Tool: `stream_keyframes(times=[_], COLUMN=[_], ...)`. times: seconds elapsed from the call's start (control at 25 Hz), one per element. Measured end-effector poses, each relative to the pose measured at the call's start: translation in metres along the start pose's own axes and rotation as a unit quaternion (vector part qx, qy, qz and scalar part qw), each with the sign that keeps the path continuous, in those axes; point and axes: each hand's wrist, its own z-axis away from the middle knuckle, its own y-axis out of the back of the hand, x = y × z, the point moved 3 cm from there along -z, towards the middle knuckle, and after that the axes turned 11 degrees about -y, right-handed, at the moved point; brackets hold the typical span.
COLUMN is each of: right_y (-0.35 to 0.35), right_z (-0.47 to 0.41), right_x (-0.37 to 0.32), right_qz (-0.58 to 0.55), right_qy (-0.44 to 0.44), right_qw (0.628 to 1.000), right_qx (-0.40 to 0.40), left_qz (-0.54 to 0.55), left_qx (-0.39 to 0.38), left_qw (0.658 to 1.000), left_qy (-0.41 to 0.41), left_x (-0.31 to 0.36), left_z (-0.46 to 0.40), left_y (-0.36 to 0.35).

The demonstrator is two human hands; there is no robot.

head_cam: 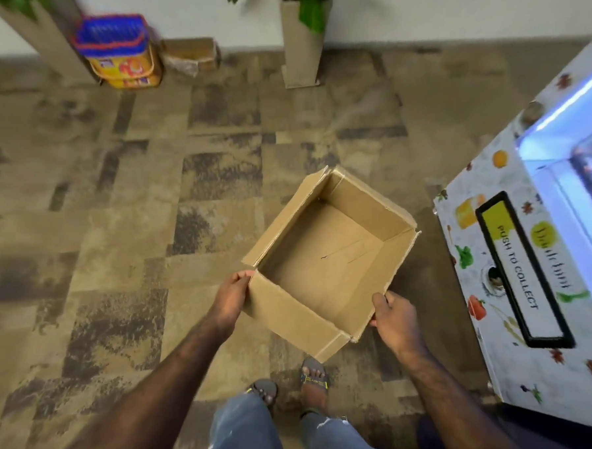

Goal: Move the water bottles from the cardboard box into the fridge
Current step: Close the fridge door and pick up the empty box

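Corrugated brown cardboard box (pixel 327 257), square and open-topped, is gripped at opposite corners by left hand (pixel 230 298) and right hand (pixel 395 318) fingers.

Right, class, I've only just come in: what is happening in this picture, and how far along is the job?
A person stands holding an open cardboard box above the floor, the left hand gripping its near left corner and the right hand gripping its near right edge. The box is empty; no water bottles show in it. The fridge, lit inside, stands to the right. So the box seems to have been emptied, though what sits in the fridge is too blurred to tell.
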Motion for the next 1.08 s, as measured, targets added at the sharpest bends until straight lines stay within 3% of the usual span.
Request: stream_keyframes(times=[0.48,0.8,1.08], right_y=[0.088,0.095,0.077], right_z=[0.124,0.203,0.281], right_x=[-0.025,0.006,0.05], right_qz=[-0.055,-0.141,-0.213], right_qy=[0.029,-0.025,-0.083], right_qw=[0.984,0.959,0.913], right_qx=[0.166,0.244,0.338], left_qz=[0.082,0.089,0.061], left_qx=[-0.233,-0.319,-0.425], left_qw=[0.968,0.938,0.888], left_qy=[0.053,0.098,0.165], left_x=[0.079,0.099,0.101], left_z=[0.025,0.041,0.098], left_y=[-0.041,-0.068,-0.097])
